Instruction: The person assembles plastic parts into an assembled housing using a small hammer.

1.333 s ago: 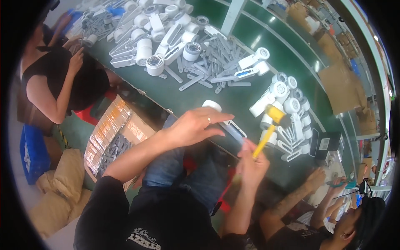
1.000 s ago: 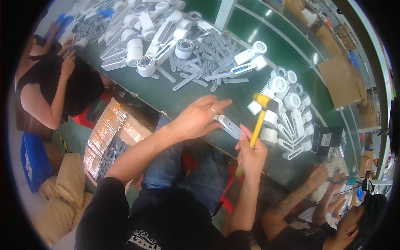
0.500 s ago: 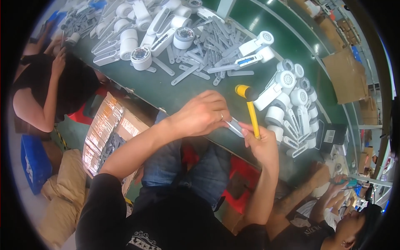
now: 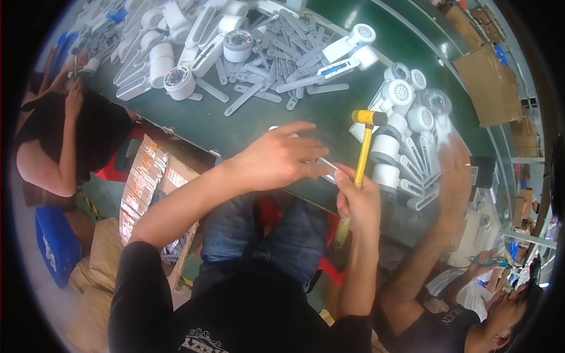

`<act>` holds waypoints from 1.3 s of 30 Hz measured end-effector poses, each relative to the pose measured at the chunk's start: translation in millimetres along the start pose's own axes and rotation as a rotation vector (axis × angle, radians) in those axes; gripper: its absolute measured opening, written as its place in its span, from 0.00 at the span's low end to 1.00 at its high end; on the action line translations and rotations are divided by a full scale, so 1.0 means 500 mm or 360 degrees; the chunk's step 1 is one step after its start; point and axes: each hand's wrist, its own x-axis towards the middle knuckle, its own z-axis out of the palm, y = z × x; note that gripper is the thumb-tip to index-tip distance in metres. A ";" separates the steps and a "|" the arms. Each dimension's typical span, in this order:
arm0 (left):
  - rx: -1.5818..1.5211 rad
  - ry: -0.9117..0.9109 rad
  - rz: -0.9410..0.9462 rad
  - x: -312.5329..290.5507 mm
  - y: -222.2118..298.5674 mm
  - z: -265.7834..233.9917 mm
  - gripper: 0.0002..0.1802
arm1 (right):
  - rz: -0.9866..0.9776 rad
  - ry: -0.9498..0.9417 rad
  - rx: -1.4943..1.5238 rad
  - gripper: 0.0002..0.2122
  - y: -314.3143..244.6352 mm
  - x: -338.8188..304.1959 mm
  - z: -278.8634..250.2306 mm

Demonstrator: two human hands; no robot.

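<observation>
My right hand is closed around the handle of a yellow mallet, its head up and its handle end below my fist. The same hand's thumb and finger meet a slim white-grey handle part. My left hand lies over this part, fingers partly stretched, and grips it from above; most of it is hidden under the palm. Beyond my hands lies a heap of loose grey strips. White handheld fans are piled to the right of the mallet.
More white fan bodies cover the green table at far left. A co-worker's blurred hand reaches over the right pile. An open carton stands left of my legs; another person works at left.
My right hand has turned, standing the mallet more upright with its handle showing below. My left fingers have spread over the part. A co-worker's hand has come in at the right pile.
</observation>
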 end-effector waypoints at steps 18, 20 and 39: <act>-0.0173 -0.0038 0.0059 0.020 0.000 0.008 0.11 | -0.0152 0.0259 -0.0545 0.27 0.068 -0.250 -0.003; -0.0148 -0.0030 0.0052 0.018 -0.005 0.008 0.10 | -0.0242 0.0208 -0.0646 0.26 0.070 -0.244 -0.010; -0.0092 -0.0045 0.0082 0.009 -0.013 0.010 0.12 | -0.0398 0.0290 -0.0783 0.26 0.082 -0.251 -0.007</act>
